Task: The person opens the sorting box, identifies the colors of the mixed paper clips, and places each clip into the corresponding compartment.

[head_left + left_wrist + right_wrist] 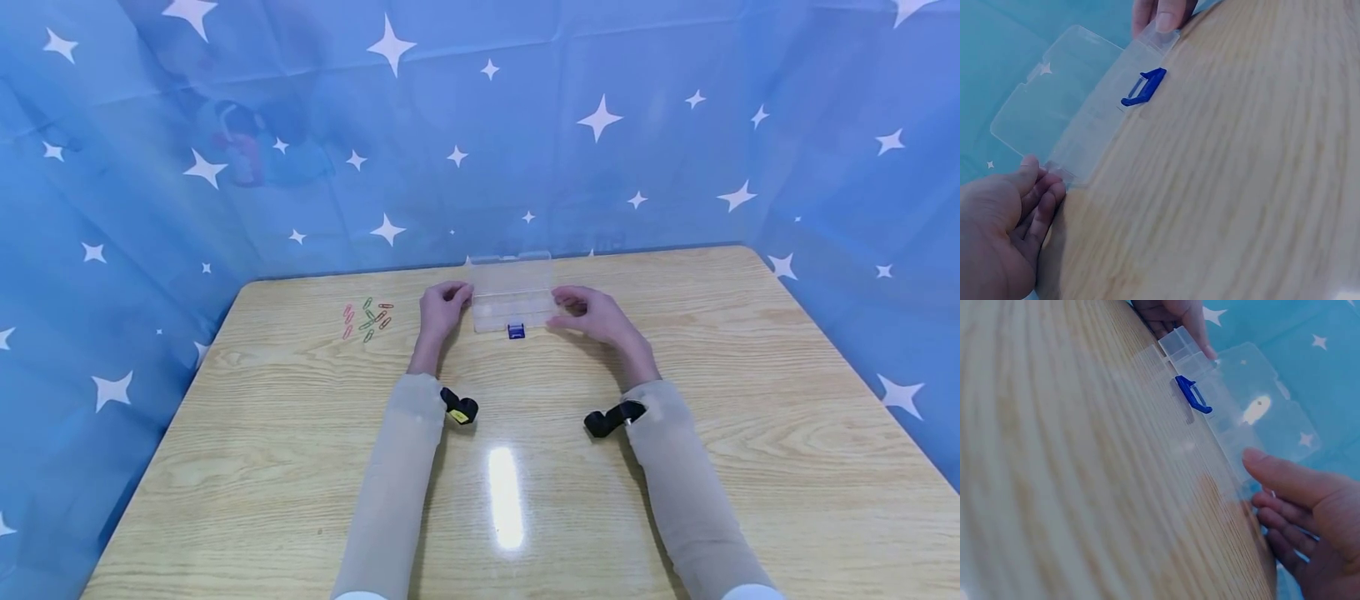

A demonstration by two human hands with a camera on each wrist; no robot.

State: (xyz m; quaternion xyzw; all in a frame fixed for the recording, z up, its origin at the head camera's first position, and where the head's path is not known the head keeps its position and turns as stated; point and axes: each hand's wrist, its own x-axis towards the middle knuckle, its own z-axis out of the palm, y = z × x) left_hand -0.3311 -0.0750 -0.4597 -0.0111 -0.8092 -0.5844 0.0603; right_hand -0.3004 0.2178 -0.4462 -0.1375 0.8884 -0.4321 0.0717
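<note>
A clear plastic compartment box [513, 311] lies on the table near its far edge, its transparent lid [512, 273] raised at the back. A blue latch [516, 331] stands out at the middle of its front side. At the box's left end, my left hand [442, 309] pinches the corner between thumb and bent fingers. My right hand [595, 315] is at the opposite end, thumb by the front corner and fingers along the side, loosely extended. In the right wrist view, the right thumb [1272, 469] touches the box's edge. No contents show inside the box.
Several paper clips, pink [348, 317], green [368, 325] and red [382, 317], lie scattered left of my left hand. The wooden table [300, 467] ends just behind the box, against a blue star-patterned cloth [480, 125]. Wrist cameras [461, 409] sit on both sleeves.
</note>
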